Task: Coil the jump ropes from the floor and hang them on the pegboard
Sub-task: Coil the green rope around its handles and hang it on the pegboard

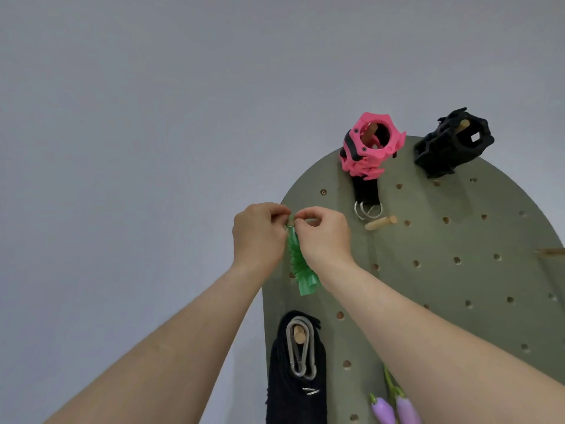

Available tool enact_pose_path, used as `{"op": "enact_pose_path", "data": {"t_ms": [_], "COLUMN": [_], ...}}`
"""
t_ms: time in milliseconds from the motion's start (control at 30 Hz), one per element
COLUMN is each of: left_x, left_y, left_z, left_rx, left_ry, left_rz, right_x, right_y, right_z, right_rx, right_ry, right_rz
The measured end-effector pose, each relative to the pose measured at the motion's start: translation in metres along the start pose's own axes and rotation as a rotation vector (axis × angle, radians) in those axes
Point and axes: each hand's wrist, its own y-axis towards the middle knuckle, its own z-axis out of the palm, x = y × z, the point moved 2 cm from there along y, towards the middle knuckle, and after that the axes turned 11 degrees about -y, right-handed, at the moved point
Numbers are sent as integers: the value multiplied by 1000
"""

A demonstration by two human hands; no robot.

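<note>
At mid-frame, by the left edge of the pegboard (428, 286), the left hand (258, 237) and right hand (324, 237) both pinch the top of the green coil (301, 264), which hangs below the grip, long axis slanting down-right.

A single head-worn wide-angle view faces the wall (122, 117) and looks up along the pegboard (428, 286) from close by. Frame centre lies at the pegboard's left edge, where the left grip (260, 234) and right grip (324, 237) meet on the green coil (301, 264). The pegboard's right side is cut off.
</note>
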Motion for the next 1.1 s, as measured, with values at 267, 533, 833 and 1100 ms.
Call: {"op": "enact_pose_path", "data": {"t_ms": [267, 533, 833, 1100], "left_x": [6, 20, 50, 63], "left_y": [-12, 12, 28, 9], "left_z": [1, 10, 35, 39], "left_rx": [73, 255, 281, 175], "left_ry": [-62, 350, 339, 160], "left_rz": [-31, 101, -42, -167], "right_x": [-12, -29, -51, -63], "right_y": [-10, -3, -38, -81], "right_z": [5, 12, -11, -60], "right_rx": [-30, 149, 489, 476], "right_ry": [-135, -209, -398, -353], "right_rz": [-211, -192, 0, 106]}}
